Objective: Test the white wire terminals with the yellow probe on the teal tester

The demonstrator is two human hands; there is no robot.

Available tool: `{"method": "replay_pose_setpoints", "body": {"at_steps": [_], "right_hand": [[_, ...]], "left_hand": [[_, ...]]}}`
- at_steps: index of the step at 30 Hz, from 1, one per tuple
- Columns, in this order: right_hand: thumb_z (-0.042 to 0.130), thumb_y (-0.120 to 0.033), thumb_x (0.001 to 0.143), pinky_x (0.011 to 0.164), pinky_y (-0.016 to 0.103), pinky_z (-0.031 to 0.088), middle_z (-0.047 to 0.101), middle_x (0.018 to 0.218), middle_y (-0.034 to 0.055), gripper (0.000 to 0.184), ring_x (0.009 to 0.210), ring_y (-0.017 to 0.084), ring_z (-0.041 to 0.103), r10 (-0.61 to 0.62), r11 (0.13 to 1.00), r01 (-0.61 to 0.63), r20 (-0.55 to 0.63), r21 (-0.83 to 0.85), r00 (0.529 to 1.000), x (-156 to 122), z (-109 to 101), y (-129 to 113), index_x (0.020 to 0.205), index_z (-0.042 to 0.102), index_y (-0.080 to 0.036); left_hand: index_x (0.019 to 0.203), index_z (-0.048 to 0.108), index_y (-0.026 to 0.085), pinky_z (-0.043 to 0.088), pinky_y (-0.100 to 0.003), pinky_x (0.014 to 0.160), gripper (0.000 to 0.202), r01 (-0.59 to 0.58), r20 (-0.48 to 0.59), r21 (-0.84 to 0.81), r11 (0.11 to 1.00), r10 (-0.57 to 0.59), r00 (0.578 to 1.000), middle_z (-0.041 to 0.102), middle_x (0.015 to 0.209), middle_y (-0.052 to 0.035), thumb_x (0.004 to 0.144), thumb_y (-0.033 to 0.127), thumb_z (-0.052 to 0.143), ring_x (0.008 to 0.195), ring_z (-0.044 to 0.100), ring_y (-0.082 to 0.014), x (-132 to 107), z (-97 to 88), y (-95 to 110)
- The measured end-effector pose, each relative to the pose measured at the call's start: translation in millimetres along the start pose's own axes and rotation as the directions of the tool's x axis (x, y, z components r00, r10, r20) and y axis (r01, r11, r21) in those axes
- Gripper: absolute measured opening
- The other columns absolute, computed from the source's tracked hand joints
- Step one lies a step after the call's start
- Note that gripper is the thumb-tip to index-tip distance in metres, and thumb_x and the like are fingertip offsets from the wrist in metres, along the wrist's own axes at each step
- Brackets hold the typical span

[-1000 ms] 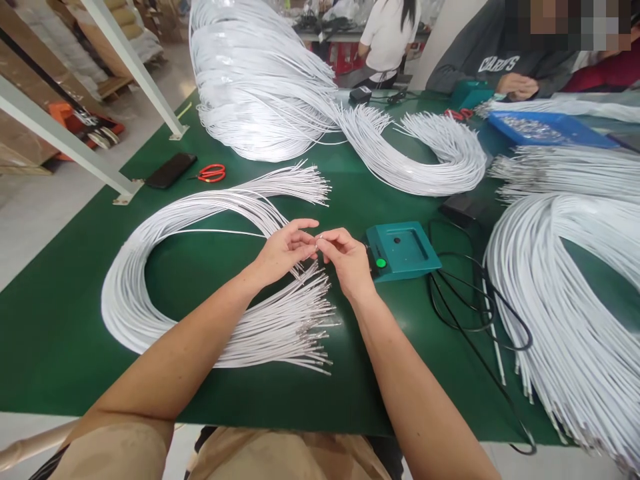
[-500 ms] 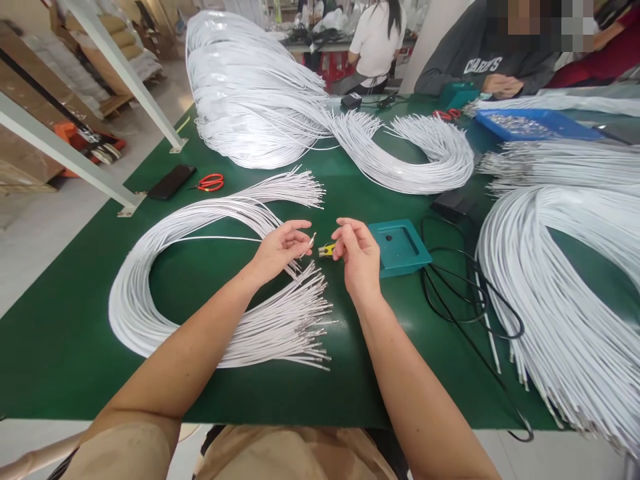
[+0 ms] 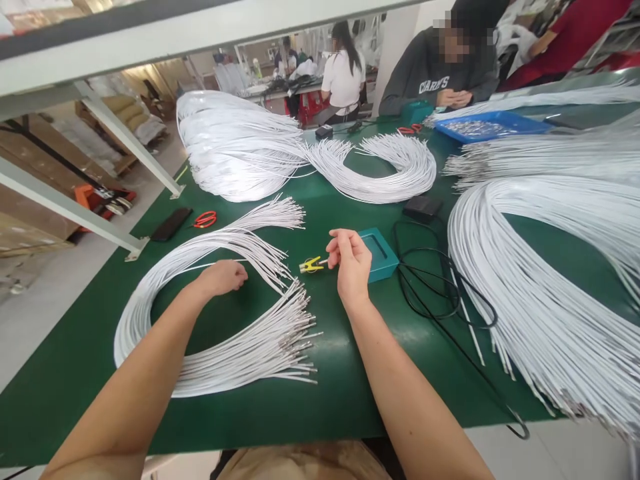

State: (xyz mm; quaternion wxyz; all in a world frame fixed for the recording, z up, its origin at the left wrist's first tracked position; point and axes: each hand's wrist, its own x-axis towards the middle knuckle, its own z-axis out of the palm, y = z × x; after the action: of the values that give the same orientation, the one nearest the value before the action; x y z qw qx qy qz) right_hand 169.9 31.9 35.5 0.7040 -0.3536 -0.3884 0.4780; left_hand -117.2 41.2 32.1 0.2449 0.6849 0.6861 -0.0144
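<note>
My left hand is closed, its fingers curled around a single white cable inside the loop of a cable bundle. Further right, my right hand is raised with fingers bent, gripping a small yellow tool with a silver tip. The tool's tip points left, above the table, and its rear end is hidden in my fingers. Close behind that hand stands a teal tray-like box. The bundle's metal-tipped ends lie between my hands, nearer to me.
Red-handled scissors and a dark phone-like slab lie at the left. White cable coils stand behind, with another large bundle at the right. A black cord loops beside it. A co-worker sits opposite near a blue tray.
My left hand has moved left, away from the right hand, into the cable loop. My right hand still holds the yellow tool, which now shows more fully. The camera view has tilted up.
</note>
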Motion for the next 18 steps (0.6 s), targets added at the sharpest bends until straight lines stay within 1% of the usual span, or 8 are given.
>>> {"method": "replay_pose_setpoints", "body": {"at_steps": [1,2,5,7,10,12,15,18], "right_hand": [[0.055,-0.045,0.087,0.042,0.02,0.034,0.055,0.064,-0.0043,0.028,0.043,0.004,0.038,-0.009,1.0,0.009,-0.008,-0.001,1.0,1,-1,-2,0.085,0.063,-0.019],[0.055,-0.045,0.087,0.042,0.02,0.034,0.055,0.064,-0.0043,0.028,0.043,0.004,0.038,-0.015,1.0,0.015,-0.015,-0.005,1.0,1,-2,-3,0.085,0.063,-0.019],[0.054,-0.047,0.087,0.042,0.021,0.033,0.055,0.064,-0.0042,0.03,0.042,0.004,0.038,-0.015,1.0,0.014,-0.016,-0.015,1.0,1,-3,-3,0.084,0.063,-0.018],[0.053,-0.046,0.088,0.041,0.021,0.032,0.054,0.064,-0.0042,0.031,0.042,0.004,0.038,-0.016,1.0,0.016,-0.008,-0.02,1.0,1,-4,-3,0.083,0.063,-0.018],[0.053,-0.046,0.087,0.041,0.021,0.031,0.054,0.063,-0.0042,0.031,0.042,0.004,0.037,-0.013,0.999,0.012,-0.007,-0.032,1.0,0,-4,-3,0.083,0.063,-0.017],[0.054,-0.047,0.087,0.042,0.021,0.031,0.054,0.063,-0.0043,0.031,0.042,0.004,0.037,-0.003,0.999,0.003,-0.014,-0.048,1.0,0,-4,-5,0.083,0.063,-0.017],[0.053,-0.045,0.087,0.043,0.021,0.032,0.054,0.063,-0.0043,0.03,0.042,0.004,0.037,0.007,0.997,-0.008,-0.012,-0.083,1.0,-1,-3,-7,0.082,0.063,-0.017],[0.051,-0.043,0.089,0.044,0.021,0.032,0.053,0.063,-0.0044,0.029,0.043,0.005,0.037,-0.002,0.99,0.004,0.012,-0.139,1.0,-3,-2,-5,0.082,0.063,-0.017]], "left_hand": [[0.073,0.068,0.021,0.051,-0.027,0.066,0.019,-0.014,0.006,0.02,1.0,0.014,1.0,0.07,0.07,-0.0011,0.072,0.031,0.052,0.066,0.067,-0.0185,4,1.4,-3],[0.078,0.069,0.022,0.052,-0.027,0.07,0.021,-0.036,-0.011,0.035,0.999,0.036,0.999,0.071,0.077,-0.0014,0.073,0.03,0.051,0.071,0.067,-0.0188,9,3.1,-4],[0.095,0.07,0.021,0.05,-0.031,0.087,0.03,-0.091,-0.11,0.076,0.993,0.099,0.989,0.07,0.104,-0.0052,0.072,0.025,0.051,0.094,0.066,-0.0219,35,6.4,2],[0.102,0.069,0.018,0.048,-0.033,0.093,0.036,-0.091,-0.169,0.093,0.992,0.106,0.98,0.067,0.114,-0.0082,0.071,0.022,0.051,0.101,0.063,-0.0234,57,5.1,7],[0.112,0.066,0.016,0.047,-0.035,0.096,0.045,-0.037,-0.25,0.093,0.995,0.059,0.966,0.066,0.116,-0.0101,0.07,0.016,0.05,0.104,0.063,-0.0244,90,-1.9,13],[0.115,0.064,0.015,0.047,-0.036,0.096,0.049,0.011,-0.29,0.08,0.997,0.013,0.957,0.065,0.117,-0.0118,0.069,0.013,0.049,0.105,0.062,-0.0257,107,-8.1,14],[0.113,0.064,0.013,0.048,-0.034,0.094,0.049,0.068,-0.313,0.043,0.997,-0.051,0.948,0.065,0.118,-0.0135,0.067,0.01,0.049,0.108,0.062,-0.0264,120,-16.4,14],[0.102,0.067,0.013,0.05,-0.037,0.09,0.041,0.125,-0.293,0.009,0.992,-0.117,0.949,0.066,0.116,-0.0147,0.064,0.013,0.052,0.106,0.063,-0.03,123,-22.3,12]]}}
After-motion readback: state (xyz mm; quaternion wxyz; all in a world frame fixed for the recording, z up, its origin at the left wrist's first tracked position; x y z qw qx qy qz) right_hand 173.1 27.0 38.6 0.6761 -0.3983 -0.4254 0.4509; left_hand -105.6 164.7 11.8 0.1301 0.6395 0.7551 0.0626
